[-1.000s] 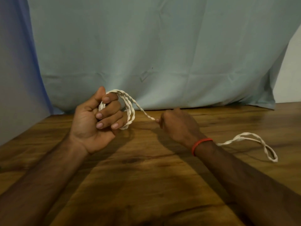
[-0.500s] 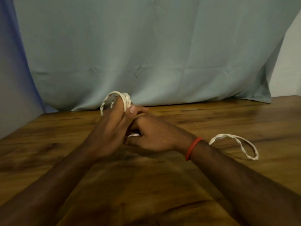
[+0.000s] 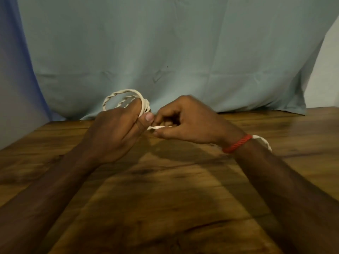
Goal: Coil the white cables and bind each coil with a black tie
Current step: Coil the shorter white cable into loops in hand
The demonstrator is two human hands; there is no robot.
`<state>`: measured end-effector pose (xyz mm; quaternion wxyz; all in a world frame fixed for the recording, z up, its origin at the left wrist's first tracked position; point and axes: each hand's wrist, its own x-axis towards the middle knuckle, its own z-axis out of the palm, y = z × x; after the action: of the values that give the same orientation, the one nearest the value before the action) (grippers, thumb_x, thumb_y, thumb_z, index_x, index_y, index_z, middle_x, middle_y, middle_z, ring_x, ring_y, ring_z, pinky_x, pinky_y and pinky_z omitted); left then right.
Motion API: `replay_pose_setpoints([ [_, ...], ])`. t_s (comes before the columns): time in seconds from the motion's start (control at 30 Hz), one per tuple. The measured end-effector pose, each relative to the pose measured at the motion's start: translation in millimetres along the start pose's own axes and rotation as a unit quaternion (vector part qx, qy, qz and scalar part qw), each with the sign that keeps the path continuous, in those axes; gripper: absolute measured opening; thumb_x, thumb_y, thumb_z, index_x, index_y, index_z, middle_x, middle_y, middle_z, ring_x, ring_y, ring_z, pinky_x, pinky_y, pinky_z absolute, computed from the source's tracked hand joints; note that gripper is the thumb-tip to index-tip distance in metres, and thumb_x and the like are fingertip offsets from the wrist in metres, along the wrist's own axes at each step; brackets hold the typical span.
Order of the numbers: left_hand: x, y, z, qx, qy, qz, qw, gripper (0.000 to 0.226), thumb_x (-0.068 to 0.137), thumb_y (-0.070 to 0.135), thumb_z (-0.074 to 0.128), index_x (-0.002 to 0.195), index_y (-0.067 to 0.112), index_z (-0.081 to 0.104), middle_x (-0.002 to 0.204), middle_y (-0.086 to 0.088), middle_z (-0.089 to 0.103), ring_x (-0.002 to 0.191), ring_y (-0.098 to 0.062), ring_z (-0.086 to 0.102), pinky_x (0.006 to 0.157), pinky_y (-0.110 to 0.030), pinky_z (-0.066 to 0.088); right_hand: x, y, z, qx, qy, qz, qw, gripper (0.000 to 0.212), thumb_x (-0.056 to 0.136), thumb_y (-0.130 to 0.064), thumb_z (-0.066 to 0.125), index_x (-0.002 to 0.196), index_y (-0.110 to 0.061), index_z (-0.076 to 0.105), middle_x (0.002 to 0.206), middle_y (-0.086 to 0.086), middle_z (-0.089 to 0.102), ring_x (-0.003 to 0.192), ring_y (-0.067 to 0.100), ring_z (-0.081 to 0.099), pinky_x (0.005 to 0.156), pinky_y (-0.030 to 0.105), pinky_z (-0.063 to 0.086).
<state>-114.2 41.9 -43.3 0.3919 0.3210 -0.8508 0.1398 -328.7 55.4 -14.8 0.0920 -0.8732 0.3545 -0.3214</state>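
Observation:
A white twisted cable is wound in a few loops over the fingers of my left hand, which is closed around the coil above the wooden table. My right hand sits just to the right, almost touching the left, and pinches the free strand of the same cable between thumb and fingertips. The cable's loose tail shows as a short white piece behind my right wrist; the rest of it is hidden by the arm. No black tie is in view.
A pale blue-green cloth hangs behind the table's far edge. A red cord bracelet is on my right wrist. Bare wood lies in front of both forearms.
My hands came together, then the right hand drew back a little to the right. More cable went onto the coil, and the tail on the table grew shorter and slid behind my right wrist.

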Motion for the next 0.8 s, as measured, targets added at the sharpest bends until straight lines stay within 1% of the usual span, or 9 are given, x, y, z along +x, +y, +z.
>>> replay_pose_setpoints([
  [0.13,1.1,-11.2,2.4,-0.047,-0.043,-0.053,0.997,0.047,0.101,0.059,0.030,0.080,0.020,0.047,0.075,0.006,0.050,0.070,-0.012,0.051,0.066,-0.042,0.043,-2.5,18.0,-27.6,-0.215,0.008,-0.043,0.976,0.025,0.086,-0.045,0.073,0.104,-0.028,0.079,0.085,-0.004,0.076,0.077,0.008,0.067,0.069,0.033,0.054],
  [0.2,1.0,-12.6,5.9,-0.124,-0.085,-0.075,0.986,0.053,0.096,0.062,0.038,0.074,0.015,0.046,0.070,0.005,0.047,0.065,-0.010,0.047,0.065,-0.036,0.040,-5.2,21.3,-32.1,-0.341,0.016,-0.051,0.938,0.027,0.093,-0.051,0.060,0.111,-0.037,0.074,0.093,-0.006,0.075,0.086,0.015,0.067,0.067,0.030,0.045],
  [0.27,0.9,-12.1,8.6,-0.236,-0.132,-0.130,0.954,0.050,0.089,0.060,0.052,0.070,0.015,0.043,0.061,0.007,0.044,0.054,-0.007,0.039,0.053,-0.029,0.034,-4.6,24.3,-31.7,-0.432,0.068,-0.094,0.895,0.034,0.097,-0.052,0.045,0.110,-0.040,0.074,0.086,-0.002,0.071,0.078,0.025,0.066,0.060,0.030,0.036],
  [0.37,2.5,-12.9,9.1,-0.470,-0.152,-0.202,0.845,0.034,0.090,0.043,0.065,0.074,0.016,0.052,0.052,0.002,0.031,0.044,-0.011,0.023,0.041,-0.022,0.019,-3.8,35.0,-29.2,-0.408,0.156,-0.128,0.890,0.041,0.098,-0.049,0.040,0.106,-0.032,0.076,0.076,0.003,0.067,0.066,0.026,0.062,0.057,0.036,0.043],
  [0.47,5.4,-9.5,3.4,-0.643,-0.128,-0.195,0.729,0.032,0.097,0.032,0.052,0.068,0.017,0.047,0.049,0.003,0.022,0.038,-0.007,0.016,0.037,-0.017,0.018,-4.5,48.3,-24.1,-0.276,0.249,-0.082,0.925,0.039,0.100,-0.055,0.044,0.113,-0.034,0.074,0.077,0.001,0.063,0.069,0.020,0.059,0.059,0.042,0.048],
  [0.53,5.0,-11.0,1.8,-0.696,-0.145,-0.197,0.675,0.030,0.097,0.030,0.050,0.070,0.016,0.046,0.049,0.003,0.019,0.036,-0.007,0.013,0.037,-0.021,0.011,-2.7,54.4,-15.8,-0.202,0.274,-0.039,0.940,0.038,0.100,-0.057,0.043,0.119,-0.037,0.070,0.078,-0.002,0.064,0.072,0.016,0.059,0.063,0.043,0.050],
  [0.6,3.1,-14.9,3.8,-0.739,-0.185,-0.198,0.617,0.028,0.094,0.034,0.057,0.074,0.017,0.047,0.049,0.005,0.023,0.034,-0.008,0.016,0.042,-0.029,0.006,0.3,58.2,-3.7,-0.145,0.278,-0.005,0.949,0.038,0.101,-0.055,0.044,0.120,-0.035,0.070,0.083,-0.004,0.071,0.074,0.013,0.063,0.068,0.044,0.052],
  [0.67,1.8,-17.9,7.4,-0.786,-0.208,-0.192,0.550,0.027,0.098,0.034,0.054,0.078,0.016,0.049,0.050,0.006,0.027,0.034,-0.010,0.023,0.046,-0.028,0.017,1.5,61.5,9.3,-0.128,0.267,0.034,0.955,0.036,0.101,-0.053,0.044,0.116,-0.033,0.070,0.081,-0.006,0.072,0.071,0.011,0.064,0.067,0.042,0.053],
  [0.8,3.8,-14.6,11.3,-0.867,-0.197,-0.172,0.424,0.032,0.107,0.031,0.037,0.089,0.009,0.049,0.057,0.001,0.034,0.041,-0.015,0.032,0.055,-0.030,0.027,-0.3,58.6,37.7,-0.161,0.163,0.124,0.966,0.041,0.104,-0.055,0.036,0.095,-0.029,0.066,0.068,-0.008,0.061,0.069,0.016,0.061,0.063,0.036,0.048],
])
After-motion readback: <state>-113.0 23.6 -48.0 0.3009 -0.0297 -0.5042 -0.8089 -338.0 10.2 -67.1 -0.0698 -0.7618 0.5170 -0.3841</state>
